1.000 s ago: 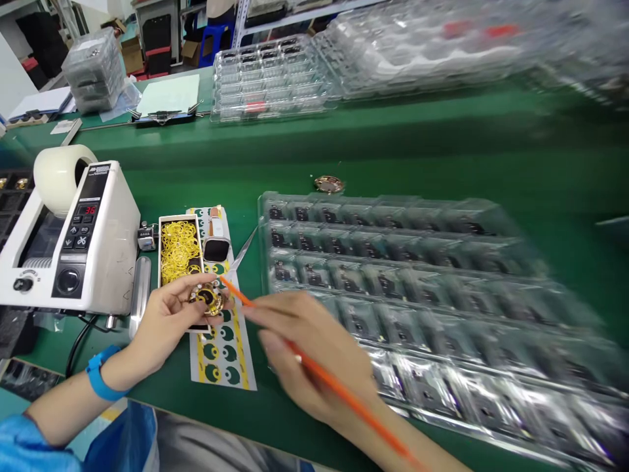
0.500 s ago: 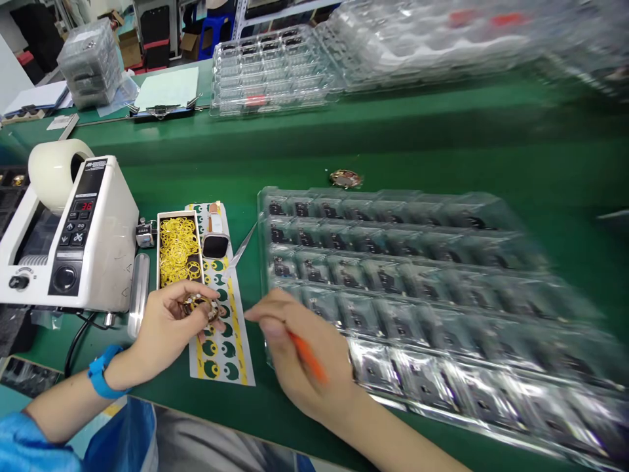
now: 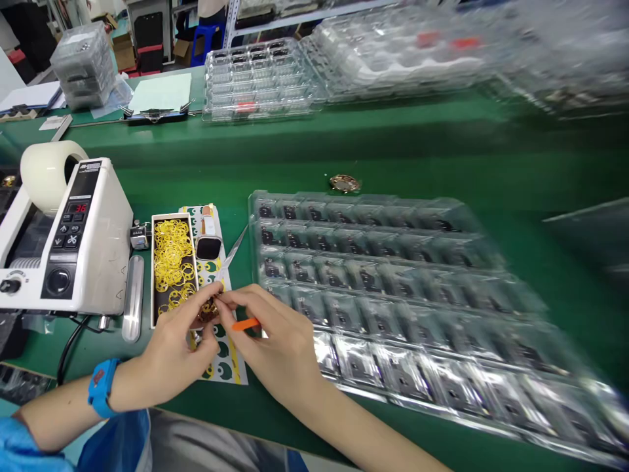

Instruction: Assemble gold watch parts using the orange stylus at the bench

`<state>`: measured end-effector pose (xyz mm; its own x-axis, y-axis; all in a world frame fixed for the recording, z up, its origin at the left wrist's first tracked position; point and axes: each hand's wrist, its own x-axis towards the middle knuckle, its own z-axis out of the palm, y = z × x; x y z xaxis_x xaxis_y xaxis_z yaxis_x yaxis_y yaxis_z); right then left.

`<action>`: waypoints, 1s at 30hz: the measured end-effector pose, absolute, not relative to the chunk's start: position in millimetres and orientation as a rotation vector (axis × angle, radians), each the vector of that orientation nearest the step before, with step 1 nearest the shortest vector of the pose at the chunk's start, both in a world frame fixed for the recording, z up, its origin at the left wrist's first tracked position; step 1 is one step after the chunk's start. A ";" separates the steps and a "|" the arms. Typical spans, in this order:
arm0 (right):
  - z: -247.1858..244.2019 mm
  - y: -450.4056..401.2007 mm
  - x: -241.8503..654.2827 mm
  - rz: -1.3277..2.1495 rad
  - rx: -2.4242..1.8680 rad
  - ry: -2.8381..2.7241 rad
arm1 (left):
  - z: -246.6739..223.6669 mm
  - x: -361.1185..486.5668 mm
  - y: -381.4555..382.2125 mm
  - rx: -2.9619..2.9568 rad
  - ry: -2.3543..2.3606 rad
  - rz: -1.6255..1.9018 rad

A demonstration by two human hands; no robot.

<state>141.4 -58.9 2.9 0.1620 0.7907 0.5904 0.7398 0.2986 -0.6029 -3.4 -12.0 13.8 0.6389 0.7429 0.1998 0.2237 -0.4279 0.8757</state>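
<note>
My left hand (image 3: 179, 354) pinches a small round gold-toned metal part (image 3: 208, 311) between thumb and fingers, above a printed sheet. My right hand (image 3: 285, 341) meets it there, its thumb and forefinger pressed together at the part's right edge. A thin orange-handled tool (image 3: 246, 324) lies in the right hand; its tip is hidden by the fingers. Behind my left hand, yellow rings (image 3: 171, 252) fill much of a white-edged box. Under both hands is the white sheet (image 3: 240, 373) with green and yellow ring-shaped cutouts. A smartwatch-like dark square (image 3: 209, 247) rests on it.
A white tape dispenser (image 3: 105, 249) stands at left, beside a clear oblong piece (image 3: 133, 298). To the right spreads a clear compartment tray (image 3: 373, 282) with dark parts. Beyond it lies another round metal part (image 3: 344, 183). Pointed metal (image 3: 234, 250) lies near the sheet.
My right hand has moved left and come up to the round part in my left hand. The orange tool has moved with it. The view has shifted slightly.
</note>
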 end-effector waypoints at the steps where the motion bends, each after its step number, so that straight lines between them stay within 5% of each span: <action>1: 3.7 -58.5 141.4 0.105 -1.444 -1.565 | 13.5 -3.5 -12.1 1.988 0.752 0.727; 11: 27.6 -55.8 152.4 0.933 -1.288 -1.188 | 14.1 -6.2 0.9 1.817 0.843 0.873; 22: -3.5 -51.6 138.6 0.206 -1.442 -1.889 | 37.4 -9.8 14.2 1.467 0.870 1.160; 30: 24.1 -88.1 209.4 0.182 -1.631 -1.389 | 38.5 -19.1 15.6 1.401 0.929 1.062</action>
